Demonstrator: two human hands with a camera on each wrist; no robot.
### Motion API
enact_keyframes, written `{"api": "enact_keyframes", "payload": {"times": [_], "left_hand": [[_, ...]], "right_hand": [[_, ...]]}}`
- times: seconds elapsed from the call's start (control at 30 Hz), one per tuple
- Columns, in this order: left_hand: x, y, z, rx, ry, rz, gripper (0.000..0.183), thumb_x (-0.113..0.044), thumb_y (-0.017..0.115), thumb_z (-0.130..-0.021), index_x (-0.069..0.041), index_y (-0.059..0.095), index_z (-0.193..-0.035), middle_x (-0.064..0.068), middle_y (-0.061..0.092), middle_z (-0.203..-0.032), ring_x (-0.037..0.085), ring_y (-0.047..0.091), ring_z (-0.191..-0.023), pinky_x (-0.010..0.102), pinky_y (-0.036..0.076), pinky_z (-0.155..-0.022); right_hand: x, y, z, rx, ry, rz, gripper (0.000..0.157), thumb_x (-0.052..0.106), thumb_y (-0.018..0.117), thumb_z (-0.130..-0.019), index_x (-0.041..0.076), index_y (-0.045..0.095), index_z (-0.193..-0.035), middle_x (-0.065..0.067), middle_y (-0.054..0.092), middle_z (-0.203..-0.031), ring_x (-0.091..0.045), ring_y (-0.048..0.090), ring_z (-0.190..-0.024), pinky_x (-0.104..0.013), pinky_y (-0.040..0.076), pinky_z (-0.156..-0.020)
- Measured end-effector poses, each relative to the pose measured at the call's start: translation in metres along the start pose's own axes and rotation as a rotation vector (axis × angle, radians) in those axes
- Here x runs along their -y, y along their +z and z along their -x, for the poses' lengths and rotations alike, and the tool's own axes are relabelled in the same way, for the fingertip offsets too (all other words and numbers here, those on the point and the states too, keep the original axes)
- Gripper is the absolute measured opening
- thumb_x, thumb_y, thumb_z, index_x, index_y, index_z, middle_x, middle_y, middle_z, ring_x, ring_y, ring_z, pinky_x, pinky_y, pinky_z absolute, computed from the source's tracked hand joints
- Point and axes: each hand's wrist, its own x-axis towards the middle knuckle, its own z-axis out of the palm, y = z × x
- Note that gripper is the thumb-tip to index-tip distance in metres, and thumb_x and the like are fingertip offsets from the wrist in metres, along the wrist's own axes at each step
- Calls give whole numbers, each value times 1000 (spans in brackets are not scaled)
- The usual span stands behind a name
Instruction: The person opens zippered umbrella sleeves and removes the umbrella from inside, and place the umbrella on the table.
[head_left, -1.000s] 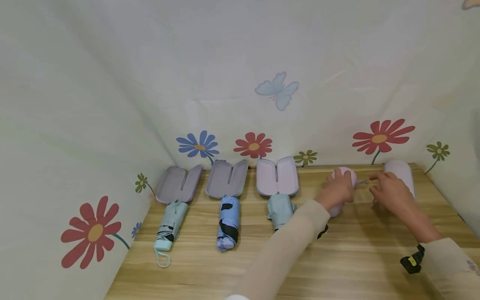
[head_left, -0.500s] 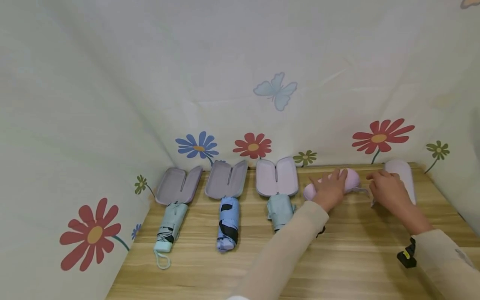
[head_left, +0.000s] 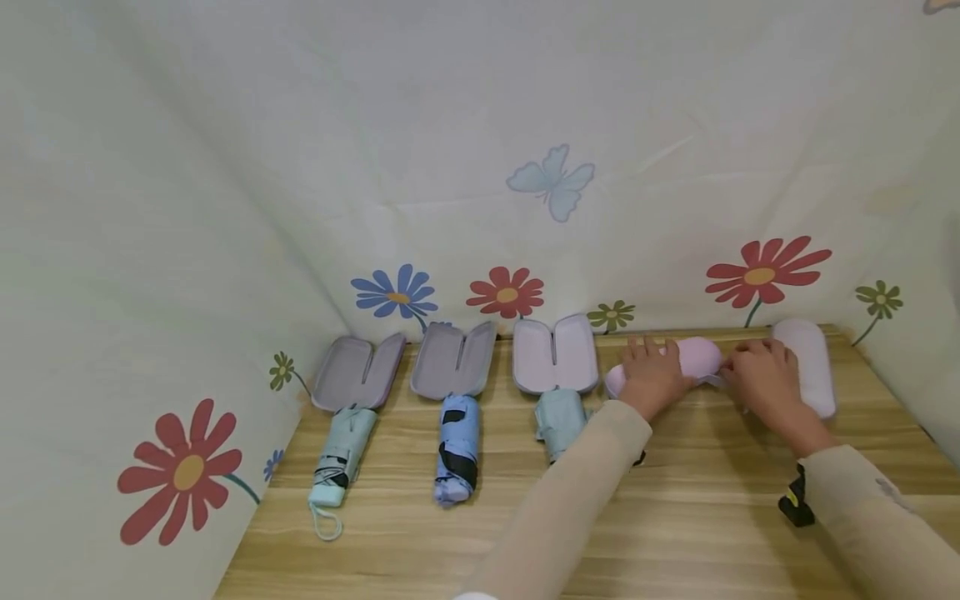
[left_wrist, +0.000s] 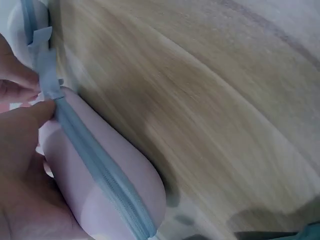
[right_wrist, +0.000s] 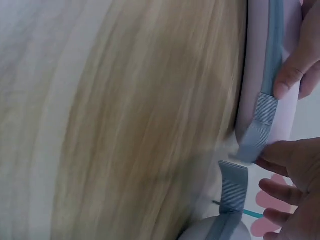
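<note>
A closed pink case (head_left: 701, 354) with a grey-blue zipper (left_wrist: 107, 175) along its side lies sideways at the back of the table. My left hand (head_left: 651, 375) grips it from above, its thumb by the zipper in the right wrist view. At the case's right end, the fingers of my right hand (head_left: 765, 379) pinch a grey ribbed fabric tab (right_wrist: 262, 117), which is partly blurred. Just to the right of that hand rests a second closed pale pink case (head_left: 813, 367), with a similar tab (right_wrist: 234, 185).
Three open cases stand along the back: two greyish (head_left: 341, 375) (head_left: 442, 375) and a pale pink one (head_left: 532, 358). Before them lie folded umbrellas: a mint one (head_left: 352, 429), a blue one (head_left: 459, 425) and a grey-green one (head_left: 561, 417) partly behind my left sleeve. A flowered wall cloth (head_left: 450, 208) rises behind.
My left hand has turned the pink case from pointing away to lying sideways and slid leftward along it. My right hand has moved left to the tab at its end.
</note>
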Motion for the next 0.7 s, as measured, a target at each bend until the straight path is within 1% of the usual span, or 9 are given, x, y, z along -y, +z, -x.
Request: {"api": "enact_keyframes", "payload": {"times": [0.07, 0.13, 0.23, 0.3, 0.37, 0.5, 0.6, 0.7], "left_hand": [[0, 1, 1, 10, -26, -23, 75, -79, 43, -92, -44, 29, -157, 1, 29, -164, 30, 30, -150, 54, 27, -116], [0, 2, 1, 22, -39, -43, 74, -82, 41, -90, -49, 28, -155, -1, 28, -165, 31, 30, -149, 60, 27, -114], [1, 4, 0, 33, -19, -68, 73, -82, 39, -91, -49, 27, -155, -2, 27, -165, 29, 29, -150, 61, 28, -113], [1, 6, -1, 34, 4, -80, 73, -81, 39, -92, -47, 26, -156, -2, 26, -165, 28, 29, -150, 62, 29, -113], [1, 7, -3, 30, 16, -92, 73, -80, 38, -92, -46, 26, -156, -1, 26, -166, 27, 29, -150, 61, 31, -112], [1, 10, -9, 29, 11, -99, 72, -82, 36, -91, -47, 27, -154, 0, 25, -166, 27, 30, -149, 62, 32, -110], [2, 12, -12, 52, 9, -99, 73, -82, 34, -91, -47, 26, -154, 0, 24, -166, 26, 29, -149, 62, 33, -110], [2, 13, -15, 58, 9, -86, 74, -83, 34, -91, -47, 25, -155, 0, 24, -166, 26, 29, -150, 60, 33, -111]], "right_hand": [[1, -1, -2, 47, 17, -28, 20, 16, 69, -92, -1, 77, -99, -35, 53, -130, -63, 30, -126, -78, 19, -100], [2, -2, -2, 90, 30, -49, 20, 18, 72, -90, 0, 78, -97, -36, 49, -132, -64, 26, -128, -80, 13, -101], [2, 1, 0, 115, 33, -58, 21, 20, 74, -88, 1, 78, -92, -38, 48, -133, -66, 25, -129, -82, 13, -100], [3, 3, 2, 101, 28, -58, 21, 20, 75, -88, 0, 77, -92, -39, 48, -132, -67, 26, -127, -82, 15, -98], [4, 6, 3, 68, 21, -65, 21, 18, 74, -88, -2, 76, -92, -40, 49, -130, -69, 29, -124, -81, 18, -96], [3, 10, 2, 23, 13, -63, 20, 13, 69, -90, -5, 76, -96, -40, 51, -128, -67, 33, -122, -77, 21, -95], [3, 11, 1, 25, -4, -40, 21, 12, 68, -91, -5, 77, -97, -39, 55, -128, -60, 39, -123, -73, 22, -99], [2, 12, 1, 26, -18, -31, 20, 12, 69, -90, -5, 77, -99, -37, 58, -126, -53, 43, -124, -70, 23, -101]]}}
